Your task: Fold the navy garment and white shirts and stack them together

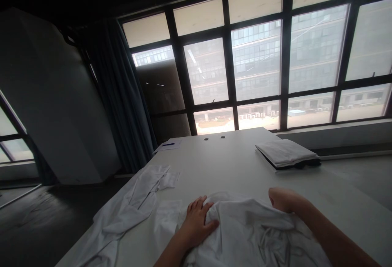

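A crumpled white garment [241,226] lies bunched on the white table, close in front of me. My left hand [197,222] rests on its left part with the fingers spread, pressing on the fabric. At the garment's upper right edge, my right hand [283,199] is closed, its fingers curled on the cloth and mostly hidden from view. Another stretch of white cloth [134,197], long like a sleeve, spreads along the table's left edge. Whether it joins the bunched garment cannot be made out.
A folded white stack [286,152] with a dark layer beneath sits on the table [208,161] at the right. Paper with a blue pen [168,144] lies at the far left corner. Beyond are large windows [255,61] and a dark blue curtain [122,91].
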Demonstrator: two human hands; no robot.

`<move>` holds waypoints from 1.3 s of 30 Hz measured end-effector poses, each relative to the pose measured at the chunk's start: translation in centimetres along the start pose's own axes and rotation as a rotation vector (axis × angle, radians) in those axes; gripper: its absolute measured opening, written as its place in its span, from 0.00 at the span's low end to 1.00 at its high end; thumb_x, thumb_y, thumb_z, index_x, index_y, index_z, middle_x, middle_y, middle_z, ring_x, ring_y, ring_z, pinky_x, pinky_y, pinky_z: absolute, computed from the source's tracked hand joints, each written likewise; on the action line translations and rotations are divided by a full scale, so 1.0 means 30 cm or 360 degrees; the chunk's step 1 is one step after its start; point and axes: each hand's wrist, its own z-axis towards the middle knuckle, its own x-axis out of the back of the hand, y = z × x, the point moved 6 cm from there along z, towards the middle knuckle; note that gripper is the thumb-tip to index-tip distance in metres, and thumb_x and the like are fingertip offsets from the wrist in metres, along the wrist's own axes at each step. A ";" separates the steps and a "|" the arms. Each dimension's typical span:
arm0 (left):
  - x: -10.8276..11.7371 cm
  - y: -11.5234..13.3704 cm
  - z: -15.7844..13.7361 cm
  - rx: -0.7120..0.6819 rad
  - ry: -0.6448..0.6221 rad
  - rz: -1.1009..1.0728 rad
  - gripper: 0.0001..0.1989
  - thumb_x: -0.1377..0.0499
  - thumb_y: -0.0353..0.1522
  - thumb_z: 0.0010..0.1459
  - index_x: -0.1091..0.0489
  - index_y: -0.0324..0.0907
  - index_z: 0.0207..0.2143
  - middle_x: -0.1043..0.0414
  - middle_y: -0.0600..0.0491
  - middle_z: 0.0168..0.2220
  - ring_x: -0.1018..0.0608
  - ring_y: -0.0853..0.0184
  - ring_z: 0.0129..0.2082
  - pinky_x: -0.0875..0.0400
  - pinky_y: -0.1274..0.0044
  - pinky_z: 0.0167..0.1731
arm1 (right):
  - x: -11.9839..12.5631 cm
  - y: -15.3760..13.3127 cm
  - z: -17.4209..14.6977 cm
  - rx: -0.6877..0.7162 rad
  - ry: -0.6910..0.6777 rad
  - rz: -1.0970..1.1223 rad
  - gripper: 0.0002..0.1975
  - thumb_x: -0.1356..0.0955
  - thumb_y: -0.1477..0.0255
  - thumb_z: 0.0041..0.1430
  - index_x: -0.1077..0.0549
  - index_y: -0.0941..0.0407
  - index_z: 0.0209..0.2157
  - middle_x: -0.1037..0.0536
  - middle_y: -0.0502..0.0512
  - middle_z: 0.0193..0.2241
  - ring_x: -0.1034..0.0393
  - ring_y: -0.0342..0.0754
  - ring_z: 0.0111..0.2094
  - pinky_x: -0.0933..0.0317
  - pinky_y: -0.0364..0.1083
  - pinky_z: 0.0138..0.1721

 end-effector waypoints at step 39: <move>0.231 -0.263 0.013 0.0297 0.1038 -0.0568 0.30 0.51 0.55 0.64 0.36 0.42 0.21 0.41 0.60 0.19 0.37 0.69 0.23 0.47 0.78 0.26 | -0.142 -0.114 0.088 0.0044 0.0327 -0.0054 0.12 0.33 0.62 0.64 0.23 0.56 0.38 0.18 0.62 0.37 0.22 0.58 0.39 0.36 0.49 0.38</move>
